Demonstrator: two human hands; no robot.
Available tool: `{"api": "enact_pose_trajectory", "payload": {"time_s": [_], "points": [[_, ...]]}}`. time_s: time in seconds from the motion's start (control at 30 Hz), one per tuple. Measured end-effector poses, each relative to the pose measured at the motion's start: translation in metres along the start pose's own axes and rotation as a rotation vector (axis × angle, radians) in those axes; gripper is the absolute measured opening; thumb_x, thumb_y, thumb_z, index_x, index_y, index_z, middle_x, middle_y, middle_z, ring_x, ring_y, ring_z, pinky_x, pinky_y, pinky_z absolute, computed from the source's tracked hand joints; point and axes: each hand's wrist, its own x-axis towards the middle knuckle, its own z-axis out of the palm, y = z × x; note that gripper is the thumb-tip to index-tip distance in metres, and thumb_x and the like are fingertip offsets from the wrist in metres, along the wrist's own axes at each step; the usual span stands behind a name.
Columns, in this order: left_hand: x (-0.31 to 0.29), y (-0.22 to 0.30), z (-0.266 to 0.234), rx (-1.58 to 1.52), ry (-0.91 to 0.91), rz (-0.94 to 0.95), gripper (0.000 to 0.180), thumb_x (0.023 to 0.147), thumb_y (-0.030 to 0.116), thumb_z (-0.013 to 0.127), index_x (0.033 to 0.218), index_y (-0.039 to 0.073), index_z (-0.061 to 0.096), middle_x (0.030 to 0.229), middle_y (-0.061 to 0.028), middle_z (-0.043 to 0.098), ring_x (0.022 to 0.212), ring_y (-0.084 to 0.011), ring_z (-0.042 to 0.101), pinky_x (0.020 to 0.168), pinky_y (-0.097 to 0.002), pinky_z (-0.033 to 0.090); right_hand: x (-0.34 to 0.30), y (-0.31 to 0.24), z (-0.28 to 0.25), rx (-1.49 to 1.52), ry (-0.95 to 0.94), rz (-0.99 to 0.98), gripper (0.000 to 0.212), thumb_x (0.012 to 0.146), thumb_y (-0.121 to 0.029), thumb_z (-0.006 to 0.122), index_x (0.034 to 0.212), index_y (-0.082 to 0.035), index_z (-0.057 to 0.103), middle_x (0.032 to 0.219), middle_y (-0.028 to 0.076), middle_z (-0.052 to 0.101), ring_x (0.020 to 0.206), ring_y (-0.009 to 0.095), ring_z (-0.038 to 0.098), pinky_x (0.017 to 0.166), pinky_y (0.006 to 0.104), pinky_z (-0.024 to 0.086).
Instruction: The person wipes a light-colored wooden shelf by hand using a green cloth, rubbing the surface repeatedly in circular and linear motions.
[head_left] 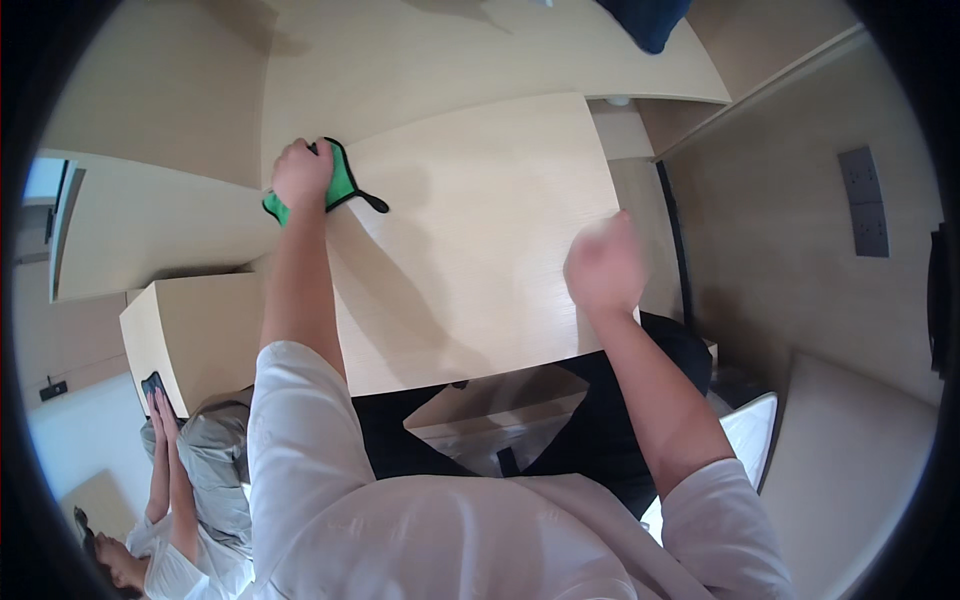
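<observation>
My left hand (303,175) is closed on a green cloth (342,178) with black edging and a black loop, pressed to the far left corner of a pale wooden panel (480,240). Part of the cloth sticks out on either side of the hand. At the panel's right edge is my right hand (607,265), curled into a fist and slightly blurred. Nothing shows in it. Whether it touches the panel I cannot tell.
At the left, another person's hands (160,405) are by a small dark object on a wooden cabinet (200,320). Wooden walls stand beyond the panel. A socket plate (863,200) is on the right wall. Dark blue fabric (645,20) hangs over the far ledge.
</observation>
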Motion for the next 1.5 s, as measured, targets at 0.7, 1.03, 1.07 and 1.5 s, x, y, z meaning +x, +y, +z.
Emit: {"api": "enact_pose_trajectory", "payload": {"time_s": [0.7, 1.03, 1.07, 1.5], "points": [[-0.352, 0.077, -0.124, -0.288, 0.068, 0.290, 0.027, 0.088, 0.034, 0.072, 0.084, 0.007, 0.070, 0.089, -0.0128, 0.070, 0.088, -0.0353, 0.068, 0.073, -0.0525, 0.052, -0.029, 0.009, 0.012, 0.420, 0.562, -0.383, 0.025, 0.092, -0.015, 0.065, 0.112, -0.002, 0.070, 0.116, 0.023, 0.070, 0.107, 0.045, 0.067, 0.096, 0.0566, 0.053], [-0.278, -0.025, -0.143, -0.476, 0.117, 0.000, 0.033, 0.100, 0.033, 0.066, 0.106, 0.001, 0.071, 0.106, -0.0259, 0.068, 0.101, -0.0451, 0.067, 0.088, -0.0571, 0.053, -0.202, -0.110, -0.022, 0.337, 0.078, -1.050, 0.041, 0.080, -0.032, 0.079, 0.114, -0.011, 0.071, 0.128, 0.016, 0.060, 0.123, 0.038, 0.056, 0.108, 0.0543, 0.042], [-0.271, -0.042, -0.131, -0.408, 0.148, -0.046, 0.036, 0.099, 0.034, 0.066, 0.113, 0.000, 0.069, 0.111, -0.0265, 0.067, 0.104, -0.0452, 0.066, 0.089, -0.0576, 0.052, -0.200, -0.117, -0.012, 0.271, 0.030, -1.006, 0.042, 0.081, -0.037, 0.080, 0.113, -0.011, 0.071, 0.120, 0.014, 0.061, 0.117, 0.035, 0.058, 0.100, 0.0511, 0.045], [-0.264, -0.068, -0.086, -0.418, -0.313, -0.304, 0.065, 0.107, 0.044, 0.055, 0.151, -0.004, 0.048, 0.133, -0.0312, 0.065, 0.120, -0.0498, 0.065, 0.100, -0.0567, 0.054, 0.077, -0.140, 0.036, -0.093, 0.144, -0.482, 0.042, 0.091, -0.044, 0.065, 0.105, -0.006, 0.076, 0.107, 0.014, 0.074, 0.104, 0.034, 0.069, 0.089, 0.0510, 0.055]]}}
